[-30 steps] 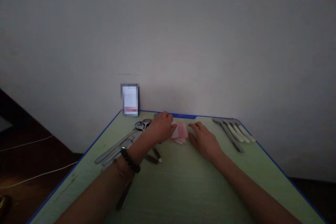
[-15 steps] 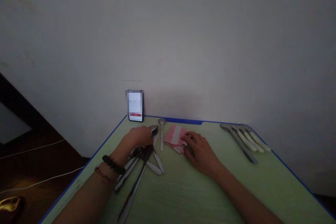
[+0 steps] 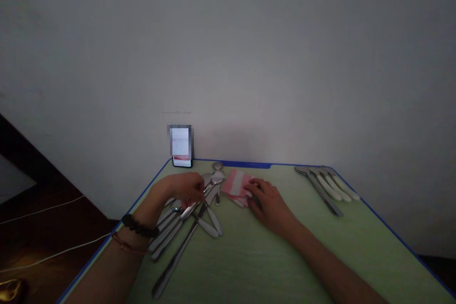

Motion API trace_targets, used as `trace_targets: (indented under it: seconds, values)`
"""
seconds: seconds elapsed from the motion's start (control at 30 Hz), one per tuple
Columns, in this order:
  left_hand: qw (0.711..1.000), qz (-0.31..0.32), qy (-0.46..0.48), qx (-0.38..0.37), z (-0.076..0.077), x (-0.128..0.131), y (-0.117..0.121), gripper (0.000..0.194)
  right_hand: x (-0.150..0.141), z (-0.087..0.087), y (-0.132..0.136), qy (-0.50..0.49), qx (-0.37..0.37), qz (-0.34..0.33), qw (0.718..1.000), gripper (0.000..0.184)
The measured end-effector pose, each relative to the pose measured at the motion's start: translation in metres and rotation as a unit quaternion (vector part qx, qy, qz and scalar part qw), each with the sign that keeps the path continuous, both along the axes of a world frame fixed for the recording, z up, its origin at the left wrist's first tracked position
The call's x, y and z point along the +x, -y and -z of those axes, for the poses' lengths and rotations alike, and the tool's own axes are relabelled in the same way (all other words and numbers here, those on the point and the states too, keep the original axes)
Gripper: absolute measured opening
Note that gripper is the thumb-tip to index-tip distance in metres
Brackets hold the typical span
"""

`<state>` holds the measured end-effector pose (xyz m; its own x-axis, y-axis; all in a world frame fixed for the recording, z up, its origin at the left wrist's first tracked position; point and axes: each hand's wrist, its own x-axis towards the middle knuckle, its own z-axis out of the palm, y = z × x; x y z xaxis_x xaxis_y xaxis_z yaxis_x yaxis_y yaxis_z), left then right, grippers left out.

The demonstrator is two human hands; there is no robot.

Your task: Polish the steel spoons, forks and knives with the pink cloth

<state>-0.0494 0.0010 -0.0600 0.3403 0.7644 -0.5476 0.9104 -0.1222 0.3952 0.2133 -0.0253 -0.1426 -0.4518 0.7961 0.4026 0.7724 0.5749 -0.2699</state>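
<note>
My left hand [image 3: 187, 187] is closed round the handle of a metal spoon [image 3: 217, 178], whose bowl points away from me toward the back of the table. Beneath that hand lies a loose pile of metal cutlery [image 3: 178, 251], handles fanned toward me; the hand partly hides it. Another spoon [image 3: 217, 166] lies behind the held one, by the back edge. My right hand [image 3: 270, 206] rests on the table, its curled fingers gripping the right edge of a folded pink-and-white cloth [image 3: 235, 183].
On the right of the green table [image 3: 249, 266] lie several white-handled pieces of cutlery [image 3: 331, 186] and metal-handled ones [image 3: 326, 199] side by side. A phone [image 3: 181, 147] leans upright against the wall at the back left. The table has a blue rim [image 3: 245, 165].
My left hand has shifted slightly left, and the spoon in it now shows, its bowl over the lying spoon's handle. My right hand stays at the cloth. The view has tilted a little.
</note>
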Motion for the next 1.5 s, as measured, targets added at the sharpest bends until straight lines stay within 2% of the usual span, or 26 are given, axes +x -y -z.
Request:
trace_targets:
  seconds: [0.2,0.4,0.63,0.73,0.83,0.9,1.03,1.13,1.23,1.5]
  values:
    - [1.000,0.016,0.022,0.011,-0.003,0.000,0.001,0.016,0.000,0.001,0.000,0.000,-0.010,0.000,1.000,0.031]
    - [0.999,-0.002,0.014,0.035,-0.004,-0.001,0.000,0.013,0.000,0.000,0.000,0.000,-0.013,0.003,1.000,0.032]
    - [0.995,-0.025,-0.041,0.087,0.008,-0.003,-0.008,0.007,-0.001,0.000,0.000,0.003,-0.012,0.006,1.000,0.032]
    - [0.987,-0.030,-0.086,0.132,0.012,-0.001,-0.011,0.010,-0.001,-0.001,0.000,0.005,-0.016,0.007,1.000,0.033]
    - [0.972,-0.030,-0.118,0.201,0.013,0.010,-0.008,0.024,-0.001,-0.001,0.000,0.006,-0.018,0.008,1.000,0.033]
    - [0.964,-0.021,-0.130,0.231,0.014,0.022,-0.004,0.027,0.000,-0.001,0.000,0.006,-0.017,0.008,1.000,0.033]
    - [0.953,-0.026,-0.157,0.259,0.021,0.050,0.008,0.034,0.001,0.000,0.000,0.009,-0.014,0.007,1.000,0.033]
    - [0.948,-0.042,-0.181,0.257,0.029,0.063,0.015,0.033,-0.001,-0.001,0.002,0.015,-0.015,0.013,1.000,0.033]
    - [0.950,-0.041,-0.190,0.244,0.034,0.068,0.017,0.028,-0.004,-0.003,0.003,0.027,-0.014,0.035,0.999,0.030]
    - [0.959,-0.010,-0.174,0.223,0.031,0.068,0.016,0.025,0.001,-0.005,-0.004,0.041,-0.010,0.178,0.983,0.022]
